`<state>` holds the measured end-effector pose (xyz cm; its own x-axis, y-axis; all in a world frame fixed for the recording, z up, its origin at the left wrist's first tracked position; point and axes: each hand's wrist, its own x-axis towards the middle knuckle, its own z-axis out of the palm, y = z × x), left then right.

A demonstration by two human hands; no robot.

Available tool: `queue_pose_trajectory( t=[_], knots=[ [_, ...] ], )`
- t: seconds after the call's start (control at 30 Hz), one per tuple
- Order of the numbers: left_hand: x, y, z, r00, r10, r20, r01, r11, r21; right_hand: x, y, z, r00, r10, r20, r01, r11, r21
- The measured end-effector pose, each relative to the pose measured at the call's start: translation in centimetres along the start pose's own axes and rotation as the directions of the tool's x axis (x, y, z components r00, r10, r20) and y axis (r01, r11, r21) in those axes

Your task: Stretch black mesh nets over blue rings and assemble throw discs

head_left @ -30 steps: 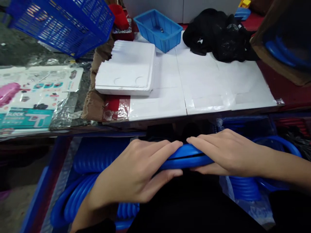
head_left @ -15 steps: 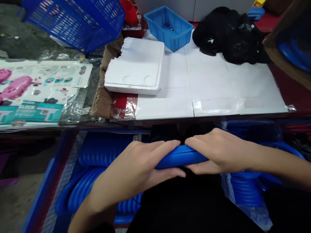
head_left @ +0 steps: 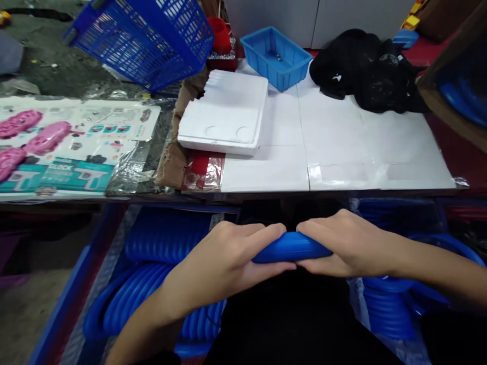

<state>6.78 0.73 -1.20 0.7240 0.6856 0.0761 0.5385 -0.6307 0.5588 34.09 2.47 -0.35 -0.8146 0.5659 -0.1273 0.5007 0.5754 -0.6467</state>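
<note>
Both hands are closed on a blue rounded plastic piece [head_left: 292, 247], held level over my lap in front of the table edge. My left hand [head_left: 239, 253] grips its left end, thumb below and fingers on top. On its right end my right hand [head_left: 338, 243] has the same kind of grip, and the fingertips of the two hands nearly meet. The palms hide the ends of the piece, so its full shape cannot be seen. Left of my lap, rows of blue ribbed rounded pieces [head_left: 133, 299] lie in a box; more blue pieces [head_left: 388, 304] are stacked at the right.
The white-covered table [head_left: 338, 147] spans the front. On it are a white foam block [head_left: 228, 111], a light blue tray [head_left: 281, 61] and a black cloth bundle [head_left: 365, 71]. A blue basket [head_left: 148, 40] tilts at upper left, above printed packaging sheets [head_left: 87, 142] with pink parts.
The view has shifted slightly, so the table things appear lower and farther right. The dark seam line on the blue piece's top no longer shows; both hands keep their grip.
</note>
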Motion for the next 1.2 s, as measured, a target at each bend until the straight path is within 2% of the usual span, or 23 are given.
queue_pose_trajectory(
  t=[0.1,0.17,0.23,0.3,0.4,0.47,0.57,0.67,0.8,0.93,1.03,1.1,1.2],
  knots=[
    [-0.9,-0.2,-0.6,0.998,0.038,-0.045,-0.038,0.999,0.007,-0.5,0.1,-0.3,1.000,0.024,-0.008,-0.022,0.982,0.189],
    [-2.0,-0.8,-1.3,0.991,0.043,-0.125,-0.040,0.999,0.024,-1.3,0.3,-0.8,0.998,0.065,0.020,-0.068,0.954,0.292],
    [-3.0,-1.7,-2.2,0.974,0.045,-0.221,-0.036,0.998,0.049,-2.2,0.6,-1.1,0.997,0.075,-0.006,-0.068,0.940,0.335],
    [-3.5,-2.7,-3.0,0.959,0.078,-0.274,-0.070,0.997,0.040,-2.9,1.1,-1.2,0.994,0.041,-0.100,-0.011,0.956,0.292],
    [-2.8,-3.2,-3.1,0.969,0.106,-0.225,-0.118,0.992,-0.039,-3.2,1.8,-0.6,0.983,-0.028,-0.183,0.044,0.995,0.085],
    [-1.4,-2.7,-2.4,0.975,0.122,-0.187,-0.131,0.991,-0.038,-2.9,2.3,0.0,0.978,-0.068,-0.196,0.063,0.997,-0.036],
    [0.7,-1.5,-0.7,0.959,0.183,-0.218,-0.161,0.980,0.115,-2.3,2.9,0.9,0.962,-0.127,-0.243,0.103,0.989,-0.110],
    [1.7,-1.1,0.8,0.937,0.213,-0.277,-0.144,0.957,0.252,-2.3,3.3,1.4,0.932,-0.171,-0.319,0.132,0.981,-0.141],
    [1.9,-2.1,1.4,0.923,0.215,-0.318,-0.131,0.955,0.265,-2.6,3.3,1.8,0.887,-0.199,-0.416,0.152,0.978,-0.144],
    [2.2,-3.1,1.0,0.905,0.213,-0.368,-0.114,0.955,0.273,-2.6,2.6,2.6,0.796,-0.186,-0.577,0.070,0.973,-0.218],
    [2.5,-2.6,0.5,0.891,0.245,-0.381,-0.141,0.949,0.280,-2.7,1.4,3.3,0.735,-0.156,-0.660,-0.005,0.972,-0.234],
    [2.6,-1.8,0.1,0.891,0.246,-0.381,-0.149,0.952,0.268,-2.8,0.6,3.4,0.720,-0.128,-0.682,-0.008,0.981,-0.192],
    [2.6,-0.7,-0.6,0.909,0.195,-0.368,-0.112,0.965,0.235,-2.9,-0.1,3.2,0.731,-0.088,-0.677,0.009,0.993,-0.120]
  ],
)
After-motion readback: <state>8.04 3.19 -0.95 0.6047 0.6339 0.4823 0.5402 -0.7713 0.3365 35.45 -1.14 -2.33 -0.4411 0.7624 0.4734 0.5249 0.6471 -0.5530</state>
